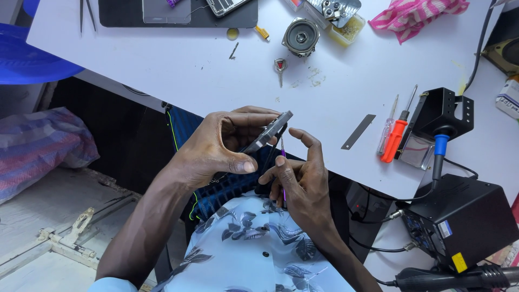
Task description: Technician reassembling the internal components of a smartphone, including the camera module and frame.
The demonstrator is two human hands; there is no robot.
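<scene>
1. Right now, in the head view, my left hand (216, 146) holds the phone (267, 132) tilted on edge, just off the near edge of the table (178, 70); thumb and fingers are curled round its sides and pinch it.
2. My right hand (300, 181) sits just beside it, with thumb and middle fingers pinched on a thin purple tool (283, 173) and the forefinger lifted and crooked. The tool's tip points up toward the phone's lower edge; I cannot tell whether it touches.
3. How far along: I judge the work on the phone to be under way, not done. The phone looks whole from here, and I see no part of it lifted off; its face is turned away from me, so I can't say more.
4. Tools lie unused on the table: an orange screwdriver (397, 138) and a clear-handled one (387, 132) side by side, a flat metal strip (358, 131), tweezers (86, 13) at the far left.
5. Containers: a small clear tray (348, 30) at the far edge holds small yellowish bits, too small to tell. A metal piece (335, 10) lies just beside it, next to a round speaker (300, 37).
6. A black station (459, 216) stands at the right, cables attached.
</scene>
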